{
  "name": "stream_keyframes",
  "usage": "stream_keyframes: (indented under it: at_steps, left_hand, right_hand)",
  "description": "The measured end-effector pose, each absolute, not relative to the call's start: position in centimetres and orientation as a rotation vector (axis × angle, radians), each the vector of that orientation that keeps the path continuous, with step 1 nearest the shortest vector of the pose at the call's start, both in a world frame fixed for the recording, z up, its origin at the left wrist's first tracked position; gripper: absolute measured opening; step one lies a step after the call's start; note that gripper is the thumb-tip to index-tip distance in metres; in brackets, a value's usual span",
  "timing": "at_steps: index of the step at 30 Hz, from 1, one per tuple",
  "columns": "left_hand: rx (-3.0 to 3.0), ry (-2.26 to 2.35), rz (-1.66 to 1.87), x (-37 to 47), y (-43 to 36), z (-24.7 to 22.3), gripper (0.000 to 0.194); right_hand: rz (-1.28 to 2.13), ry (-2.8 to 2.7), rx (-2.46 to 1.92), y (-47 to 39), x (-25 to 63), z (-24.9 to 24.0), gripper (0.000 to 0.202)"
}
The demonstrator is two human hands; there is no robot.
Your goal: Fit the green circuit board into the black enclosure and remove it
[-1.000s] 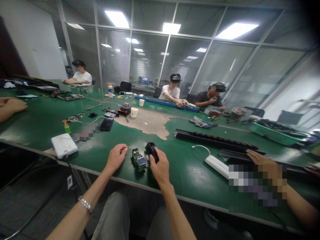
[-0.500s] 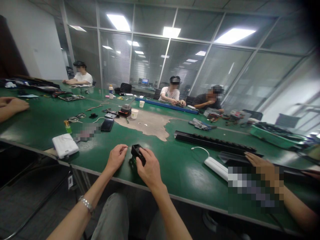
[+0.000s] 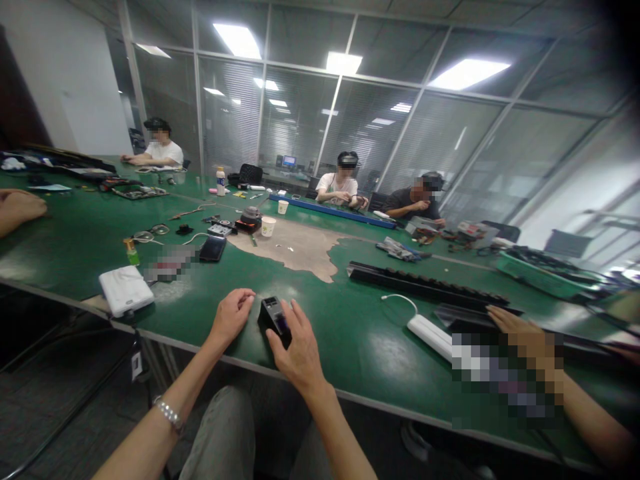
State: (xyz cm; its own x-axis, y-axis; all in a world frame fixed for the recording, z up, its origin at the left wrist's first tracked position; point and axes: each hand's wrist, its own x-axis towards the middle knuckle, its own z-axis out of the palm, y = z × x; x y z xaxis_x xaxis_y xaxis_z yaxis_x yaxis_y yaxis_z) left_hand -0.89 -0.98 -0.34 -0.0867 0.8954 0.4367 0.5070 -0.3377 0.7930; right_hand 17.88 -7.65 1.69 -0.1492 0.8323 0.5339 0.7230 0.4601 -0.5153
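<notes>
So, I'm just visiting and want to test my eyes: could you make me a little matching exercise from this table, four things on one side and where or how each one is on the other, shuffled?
Things
1. black case
2. silver bracelet
3. long bar
4. basket

Places and states
A. blue, along the far side of the table
B. at the fingers and thumb of the right hand
C. green, heaped with dark items
D. around the wearer's left wrist

Right pairs: 1-B; 2-D; 3-A; 4-C
</notes>
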Motion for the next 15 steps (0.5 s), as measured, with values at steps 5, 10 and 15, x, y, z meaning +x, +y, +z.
stream_keyframes:
  at_steps: [5,10,15]
  left_hand:
    - [1.818,1.511,1.397,-0.8,-0.9,-0.4,0.028]
    - [1.814,1.510,1.381,-0.8,-0.7,-0.5,0.027]
    - [1.819,1.505,1.369,-0.8,-0.6,-0.5,0.027]
  right_hand:
    - [0.179,-1.893,-1.262,-6.8,17.3,0.6,0.052]
    - [0.150,-1.764,-1.358,-6.0,16.2,0.1,0.051]
    - [0.166,-1.733,-1.379,-5.6,15.7,0.4,0.050]
